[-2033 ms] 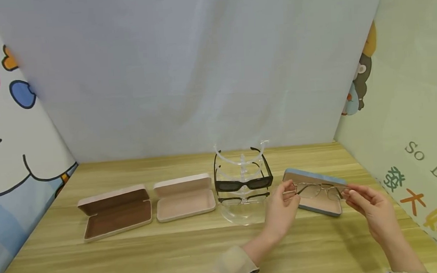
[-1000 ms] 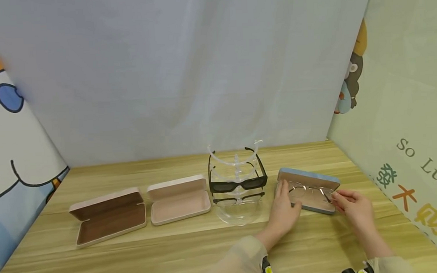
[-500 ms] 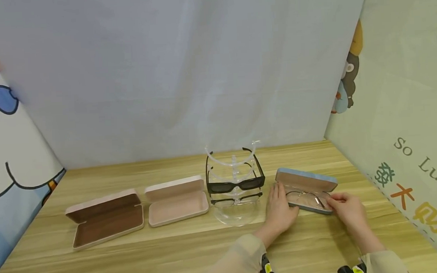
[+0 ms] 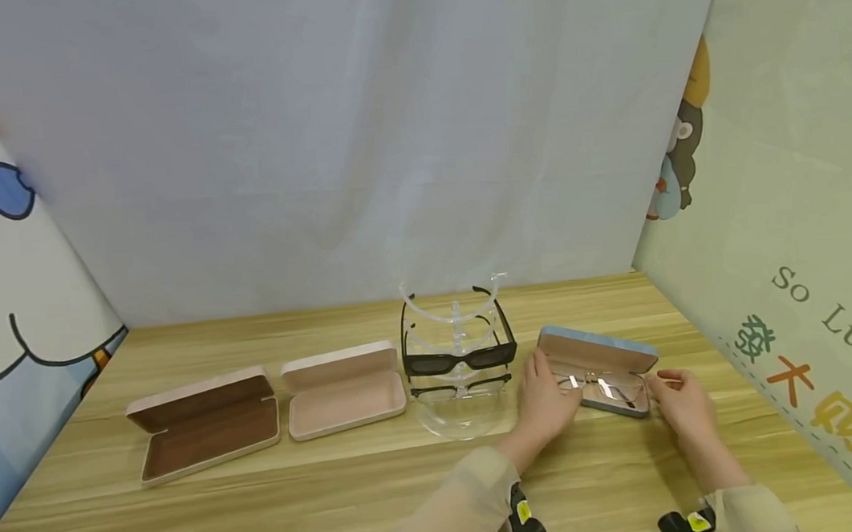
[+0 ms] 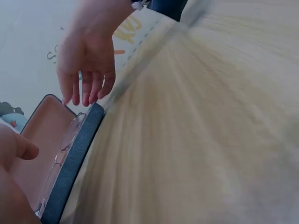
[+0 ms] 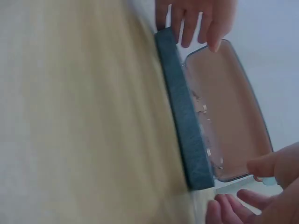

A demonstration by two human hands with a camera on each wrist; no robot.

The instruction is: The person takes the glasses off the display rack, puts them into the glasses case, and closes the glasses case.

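An open blue glasses case (image 4: 596, 345) with a pinkish lining stands at the right of the table. Thin metal-framed glasses (image 4: 593, 380) lie inside its lower half, the rims just above the front wall in the left wrist view. My left hand (image 4: 546, 396) is at the case's left end, its fingers extended along that side. At the opposite end is my right hand (image 4: 682, 404), fingers loosely bent beside the case and holding nothing. In the right wrist view the left hand's fingers (image 6: 189, 28) overlap the case's far end.
A clear display stand (image 4: 463, 425) holds black sunglasses (image 4: 460, 361) above dark half-rim glasses (image 4: 461, 389), left of my left hand. Farther left stand an open pale pink case (image 4: 346, 403) and an open brown-lined case (image 4: 211, 438). A grey-white curtain (image 4: 318, 143) hangs behind.
The metal-framed glasses have gone from being held up by both hands down into the blue case. My right hand has let go of them and moved slightly right.
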